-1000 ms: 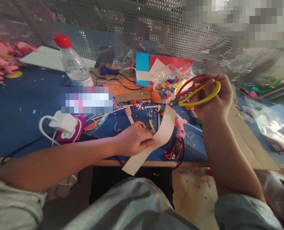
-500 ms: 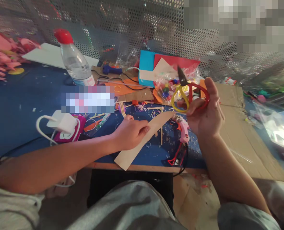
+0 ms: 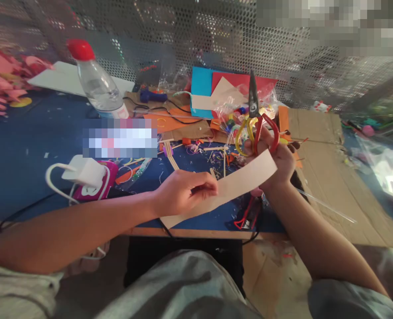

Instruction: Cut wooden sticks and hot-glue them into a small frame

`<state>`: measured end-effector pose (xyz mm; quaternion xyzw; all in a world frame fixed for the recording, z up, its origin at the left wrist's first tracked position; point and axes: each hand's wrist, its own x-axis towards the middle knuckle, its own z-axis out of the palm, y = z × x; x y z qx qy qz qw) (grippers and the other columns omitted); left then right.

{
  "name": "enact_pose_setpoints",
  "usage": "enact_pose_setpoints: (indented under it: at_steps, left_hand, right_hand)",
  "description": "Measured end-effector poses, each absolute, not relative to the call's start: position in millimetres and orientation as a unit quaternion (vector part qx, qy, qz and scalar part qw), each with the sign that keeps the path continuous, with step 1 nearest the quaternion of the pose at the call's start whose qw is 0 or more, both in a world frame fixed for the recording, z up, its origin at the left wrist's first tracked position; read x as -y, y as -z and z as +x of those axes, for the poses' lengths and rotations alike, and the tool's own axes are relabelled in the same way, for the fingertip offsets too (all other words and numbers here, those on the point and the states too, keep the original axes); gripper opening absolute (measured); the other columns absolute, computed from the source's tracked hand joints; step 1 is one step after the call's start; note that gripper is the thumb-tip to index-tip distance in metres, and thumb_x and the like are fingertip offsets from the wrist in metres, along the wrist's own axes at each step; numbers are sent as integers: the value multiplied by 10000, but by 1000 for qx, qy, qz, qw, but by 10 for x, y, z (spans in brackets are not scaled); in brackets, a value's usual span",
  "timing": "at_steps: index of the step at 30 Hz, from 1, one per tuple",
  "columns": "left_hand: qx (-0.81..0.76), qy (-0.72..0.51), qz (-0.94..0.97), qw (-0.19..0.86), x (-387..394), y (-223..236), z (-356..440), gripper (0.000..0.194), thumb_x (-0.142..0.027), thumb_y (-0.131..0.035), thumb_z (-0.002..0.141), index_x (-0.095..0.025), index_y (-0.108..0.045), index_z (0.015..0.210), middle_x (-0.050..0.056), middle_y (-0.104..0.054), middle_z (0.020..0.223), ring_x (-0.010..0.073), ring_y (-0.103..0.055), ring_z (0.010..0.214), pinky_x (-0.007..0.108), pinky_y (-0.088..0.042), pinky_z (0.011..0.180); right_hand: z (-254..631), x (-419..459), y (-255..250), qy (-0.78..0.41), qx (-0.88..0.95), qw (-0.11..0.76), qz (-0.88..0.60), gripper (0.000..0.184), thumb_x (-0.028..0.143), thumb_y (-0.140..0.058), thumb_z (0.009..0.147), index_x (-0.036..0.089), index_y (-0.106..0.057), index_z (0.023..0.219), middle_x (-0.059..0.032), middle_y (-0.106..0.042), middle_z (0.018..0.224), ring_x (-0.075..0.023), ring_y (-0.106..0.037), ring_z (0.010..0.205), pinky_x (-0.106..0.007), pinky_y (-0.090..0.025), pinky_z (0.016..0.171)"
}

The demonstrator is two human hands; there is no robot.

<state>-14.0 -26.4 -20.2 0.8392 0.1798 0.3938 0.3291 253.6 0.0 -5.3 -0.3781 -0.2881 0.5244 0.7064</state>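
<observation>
My left hand [image 3: 186, 191] pinches a long strip of beige card [image 3: 243, 179] near its middle, with thumb and fingers closed on it. The strip slants up to the right, and its far end curls in front of my right palm. In my right hand [image 3: 279, 161] is a pair of scissors [image 3: 254, 113] with one yellow and one red handle loop, blades together and pointing up. Some of the right fingers are hidden behind the handles. Below the strip, a pink glue gun [image 3: 256, 192] is mostly covered. A red-handled tool [image 3: 246, 217] lies near the table's front edge.
A water bottle [image 3: 98, 84] with a red cap stands back left. In front are a white plug [image 3: 85, 173] and a magenta power block [image 3: 112, 170]. Wooden sticks [image 3: 170, 155] and scraps litter the blue table [image 3: 24, 146]. Cardboard [image 3: 332, 190] covers the right side. Mesh rises behind.
The strip has swung from steep to flatter, its far end now near my right hand. My right hand has come inward and lower, and the scissors have turned upright. My left hand has shifted slightly right.
</observation>
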Motion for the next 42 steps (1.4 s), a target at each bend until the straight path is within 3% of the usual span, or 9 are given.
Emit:
enact_pose_setpoints:
  at_steps: [6, 11, 14, 17, 20, 24, 26, 33, 42]
  left_hand:
    - [-204, -404, 807, 379, 214, 179, -111, 62, -256, -859, 999, -198, -852, 979, 33, -905, 938, 141, -868, 814, 151, -620, 751]
    - [-265, -424, 759, 416, 196, 183, -103, 145, -304, -804, 1036, -203, -879, 964, 55, -910, 966, 177, -882, 889, 180, -651, 801]
    - [-281, -432, 750, 415, 194, 177, -104, 218, -329, -737, 1079, -196, -876, 975, 70, -907, 969, 188, -877, 914, 201, -651, 813]
    - [-282, -437, 745, 417, 194, 177, -102, 249, -353, -723, 1087, -187, -876, 983, 83, -902, 967, 188, -864, 905, 218, -644, 806]
    - [-286, -438, 733, 435, 192, 185, -95, 250, -404, -782, 1047, -188, -878, 968, 87, -891, 936, 181, -828, 838, 231, -618, 746]
    - [-297, -435, 721, 450, 193, 182, -81, 295, -465, -855, 975, -178, -832, 909, 45, -770, 745, 135, -641, 649, 238, -479, 593]
    - [-297, -439, 711, 462, 200, 163, -74, 353, -508, -802, 1008, -176, -755, 895, 13, -666, 707, 116, -528, 613, 241, -403, 548]
    - [-280, -437, 706, 481, 221, 103, -69, 455, -605, -614, 1093, -231, -510, 857, -61, -392, 667, 114, -310, 569, 272, -313, 504]
    - [-293, -468, 680, 482, 168, 131, -38, 544, -676, -745, 999, -200, -637, 759, -2, -571, 695, 134, -475, 663, 287, -422, 626]
  right_hand:
    - [2562, -28, 98, -566, 301, 688, -339, 256, 367, -758, 872, 329, -745, 1125, 86, -299, 477, -224, -668, 653, -305, -568, 622]
    - [2663, -2, 169, -577, 367, 648, -336, 267, 459, -882, 760, 304, -734, 919, 39, -601, 621, -217, -730, 758, -336, -645, 715]
    - [2711, 7, 226, -563, 393, 643, -340, 413, 506, -966, 690, 288, -616, 687, 65, -479, 489, -192, -666, 612, -315, -633, 621]
    - [2708, 2, 268, -571, 406, 630, -334, 526, 486, -1038, 642, 264, -563, 597, 96, -323, 395, -147, -555, 450, -286, -591, 521]
    - [2691, -9, 288, -588, 406, 616, -331, 471, 480, -1064, 625, 260, -647, 636, 115, -326, 376, -109, -469, 368, -251, -532, 436]
    - [2690, -25, 315, -596, 406, 608, -332, 419, 520, -1056, 607, 269, -782, 800, 63, -691, 600, -107, -588, 439, -224, -527, 412]
    - [2689, -32, 332, -594, 422, 603, -325, 414, 508, -1053, 624, 278, -806, 864, 55, -757, 696, -101, -630, 476, -214, -548, 440]
    - [2636, -51, 339, -602, 453, 589, -293, 393, 474, -1076, 645, 264, -819, 855, 81, -696, 625, -62, -612, 491, -161, -574, 510]
    - [2611, -22, 307, -584, 466, 590, -304, 410, 499, -1033, 682, 250, -730, 801, 71, -672, 624, -73, -592, 490, -184, -537, 466]
